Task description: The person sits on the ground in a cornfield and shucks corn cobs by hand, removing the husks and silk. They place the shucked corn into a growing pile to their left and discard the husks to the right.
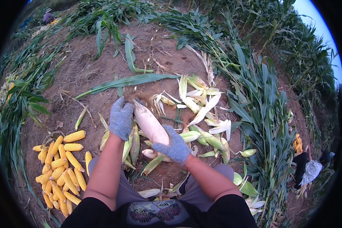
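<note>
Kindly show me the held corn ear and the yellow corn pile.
Held corn ear [151,122], head view: middle of its pale husk.
Yellow corn pile [58,173], head view: an ear near its middle.

A black short-sleeved shirt [201,212] carries a dark grey front print [157,212] with fan-like lined shapes, pale above and purplish below; both forearms [109,167] are bare; grey fabric gloves [117,127] cover the left hand [121,117] and the right hand [173,145], ending near the wrists; the trousers [124,193] are grey.
</note>
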Motion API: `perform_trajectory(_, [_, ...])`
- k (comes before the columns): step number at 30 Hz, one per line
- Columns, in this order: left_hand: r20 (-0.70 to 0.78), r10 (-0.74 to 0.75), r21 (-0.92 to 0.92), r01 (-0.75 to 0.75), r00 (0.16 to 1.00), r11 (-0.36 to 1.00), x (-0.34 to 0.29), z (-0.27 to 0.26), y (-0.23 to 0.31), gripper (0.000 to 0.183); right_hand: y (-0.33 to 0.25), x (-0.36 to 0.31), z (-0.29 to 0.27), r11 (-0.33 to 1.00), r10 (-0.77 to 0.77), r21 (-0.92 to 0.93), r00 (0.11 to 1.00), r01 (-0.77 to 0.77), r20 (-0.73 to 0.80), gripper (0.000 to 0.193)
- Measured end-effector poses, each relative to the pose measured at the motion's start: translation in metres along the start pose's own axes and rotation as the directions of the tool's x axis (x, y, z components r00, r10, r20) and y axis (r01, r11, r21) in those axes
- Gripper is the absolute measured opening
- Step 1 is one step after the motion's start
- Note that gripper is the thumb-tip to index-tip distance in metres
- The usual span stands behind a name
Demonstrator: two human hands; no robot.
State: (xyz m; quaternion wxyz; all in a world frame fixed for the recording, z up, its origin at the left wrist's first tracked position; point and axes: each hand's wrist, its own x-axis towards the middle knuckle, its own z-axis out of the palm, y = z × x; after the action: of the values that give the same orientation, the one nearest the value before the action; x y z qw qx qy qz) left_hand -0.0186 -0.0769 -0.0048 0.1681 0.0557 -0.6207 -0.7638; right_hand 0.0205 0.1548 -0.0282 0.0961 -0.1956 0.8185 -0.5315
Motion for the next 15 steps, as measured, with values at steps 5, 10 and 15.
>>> perform_trajectory(5, [-0.106,-0.095,-0.224,0.070,0.990,0.972,0.004,0.003,-0.009,0.027,0.000,0.002,-0.001,0.990,-0.080,-0.118,0.994,0.071,-0.069,0.094])
perform_trajectory(10, [0.102,-0.176,-0.634,0.201,0.979,0.747,0.018,-0.004,-0.045,0.024,-0.005,0.008,-0.006,0.934,-0.268,-0.281,0.953,0.221,-0.140,0.085])
perform_trajectory(15, [0.218,-0.237,-0.769,0.317,0.947,0.555,0.021,0.009,-0.056,0.048,0.000,0.011,-0.013,0.917,-0.320,-0.307,0.930,0.255,-0.183,0.079])
